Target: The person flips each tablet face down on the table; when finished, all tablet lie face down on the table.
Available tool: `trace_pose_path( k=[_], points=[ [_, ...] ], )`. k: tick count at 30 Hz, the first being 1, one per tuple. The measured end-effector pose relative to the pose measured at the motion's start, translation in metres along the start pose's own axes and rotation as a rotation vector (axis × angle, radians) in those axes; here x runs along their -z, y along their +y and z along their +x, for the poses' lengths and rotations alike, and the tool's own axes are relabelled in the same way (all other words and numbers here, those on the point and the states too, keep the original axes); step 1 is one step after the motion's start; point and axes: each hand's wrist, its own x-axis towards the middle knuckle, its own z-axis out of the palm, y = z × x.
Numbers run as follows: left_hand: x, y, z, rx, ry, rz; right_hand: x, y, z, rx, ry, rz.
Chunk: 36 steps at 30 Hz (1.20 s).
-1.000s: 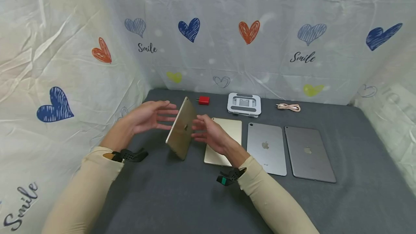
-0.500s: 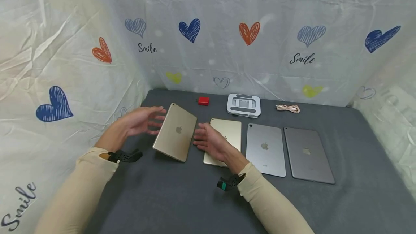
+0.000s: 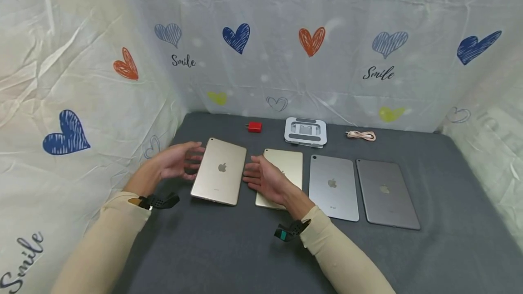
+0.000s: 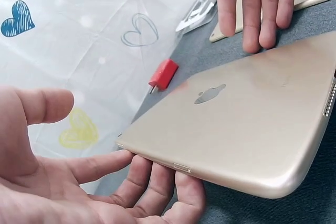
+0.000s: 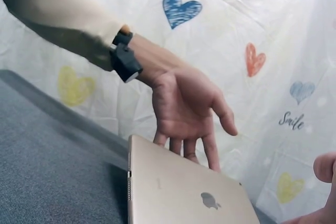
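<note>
A gold tablet (image 3: 220, 173) lies back-up and tilted, its left side raised off the grey cloth. My left hand (image 3: 180, 162) is at that raised side; in the left wrist view the fingertips (image 4: 189, 198) touch the tablet's long edge from below, thumb held apart. My right hand (image 3: 267, 178) has its fingers extended near the tablet's right edge, palm turned toward it. Partly hidden under the right hand is a second, paler gold tablet (image 3: 292, 162). To its right lie a silver tablet (image 3: 333, 198) and a dark grey tablet (image 3: 388, 205), both back-up.
Along the back of the grey cloth (image 3: 229, 253) sit a red charger plug (image 3: 255, 127), a folded white-and-grey stand (image 3: 305, 132) and a bundled pale pink cable (image 3: 361, 135). A white heart-patterned curtain (image 3: 343, 8) borders the back and sides.
The gold tablet has tipped leftward from nearly upright to a low slant, back facing up. My left hand has moved left and down with it; the right hand has shifted slightly lower.
</note>
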Motion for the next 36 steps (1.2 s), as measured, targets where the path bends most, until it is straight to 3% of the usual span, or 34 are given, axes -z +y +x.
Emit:
trace_pose_path(
  k=[17,27,36],
  points=[
    [-0.011,-0.006,0.022,0.041,0.014,-0.036,0.008,-0.002,-0.008,-0.004,0.037,0.027],
    [-0.021,-0.008,0.027,0.03,0.008,-0.001,0.011,-0.004,-0.013,0.002,0.046,0.017],
    [-0.023,-0.01,0.027,0.01,0.014,0.097,0.012,-0.005,-0.015,0.001,0.049,0.007]
  ],
)
